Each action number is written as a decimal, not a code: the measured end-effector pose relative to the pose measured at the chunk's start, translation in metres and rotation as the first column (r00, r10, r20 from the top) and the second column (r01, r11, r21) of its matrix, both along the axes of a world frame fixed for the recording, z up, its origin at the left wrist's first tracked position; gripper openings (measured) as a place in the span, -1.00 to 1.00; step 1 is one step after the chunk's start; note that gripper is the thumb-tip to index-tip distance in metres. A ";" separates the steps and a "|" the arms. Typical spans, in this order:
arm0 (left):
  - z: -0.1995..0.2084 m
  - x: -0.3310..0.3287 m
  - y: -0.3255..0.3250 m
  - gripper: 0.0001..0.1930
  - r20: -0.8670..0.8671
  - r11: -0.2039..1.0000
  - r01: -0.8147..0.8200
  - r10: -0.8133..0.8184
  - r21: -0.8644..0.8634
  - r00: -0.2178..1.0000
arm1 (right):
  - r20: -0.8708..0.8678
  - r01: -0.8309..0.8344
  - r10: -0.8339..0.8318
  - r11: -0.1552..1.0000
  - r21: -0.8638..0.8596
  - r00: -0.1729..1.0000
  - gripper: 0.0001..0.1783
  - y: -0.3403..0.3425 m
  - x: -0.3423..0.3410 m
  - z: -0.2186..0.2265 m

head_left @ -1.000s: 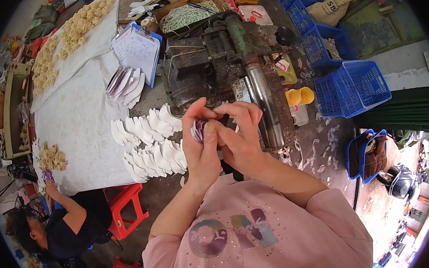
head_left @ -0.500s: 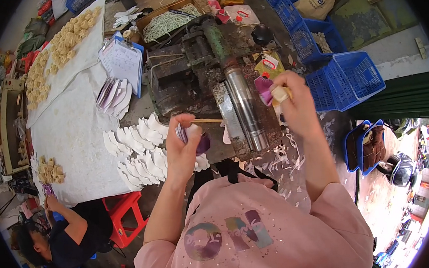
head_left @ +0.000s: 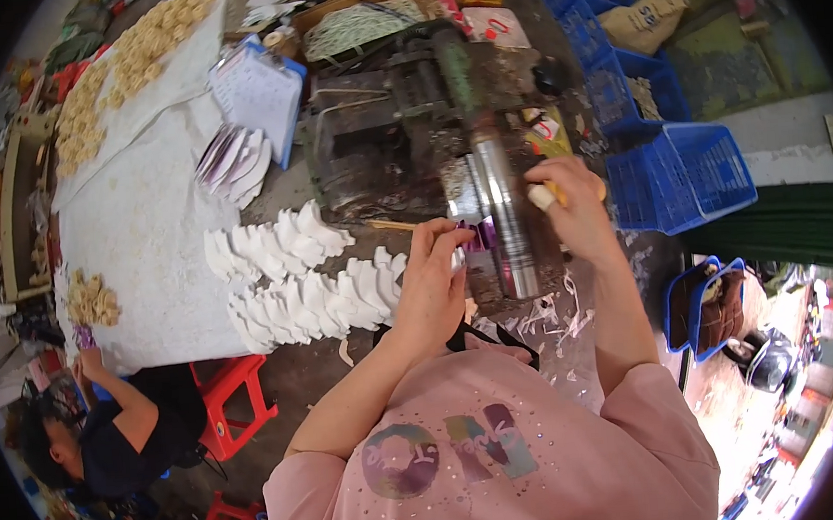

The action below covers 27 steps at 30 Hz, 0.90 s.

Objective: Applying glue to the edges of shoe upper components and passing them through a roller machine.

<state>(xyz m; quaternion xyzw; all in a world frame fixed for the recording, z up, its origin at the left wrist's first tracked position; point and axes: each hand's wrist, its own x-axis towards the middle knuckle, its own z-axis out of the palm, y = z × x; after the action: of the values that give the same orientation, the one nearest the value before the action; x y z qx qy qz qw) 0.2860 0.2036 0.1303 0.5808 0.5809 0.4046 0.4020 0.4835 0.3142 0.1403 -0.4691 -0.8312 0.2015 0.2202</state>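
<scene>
Although your curled left hand [head_left: 432, 286] is nearer, its grip on the purple piece [head_left: 479, 237], just left of the roller [head_left: 505, 220] pointing away from you, is unclear; rightward, your right hand [head_left: 575, 202] clasps a pale block [head_left: 540, 196].

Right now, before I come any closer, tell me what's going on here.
A person works at a machine with bare hands. The left hand is at some purple pieces beside the metal roller; the right hand, across the roller, holds a small pale piece. White curved pieces lie in two rows to the left. A co-worker is near a cream-coloured pile.
</scene>
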 end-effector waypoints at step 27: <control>-0.134 -0.285 -0.060 -0.65 -0.634 0.867 -0.054 -0.318 -0.495 0.705 | -0.374 0.367 -0.480 0.867 -0.336 0.793 -0.79 -0.015 -0.025 0.002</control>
<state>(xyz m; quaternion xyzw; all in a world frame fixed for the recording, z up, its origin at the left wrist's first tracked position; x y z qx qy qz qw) 0.0012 0.1439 -0.0036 0.6128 0.7252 -0.0321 0.3122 0.4588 0.2990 0.1424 -0.6091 -0.5989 0.3501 0.3844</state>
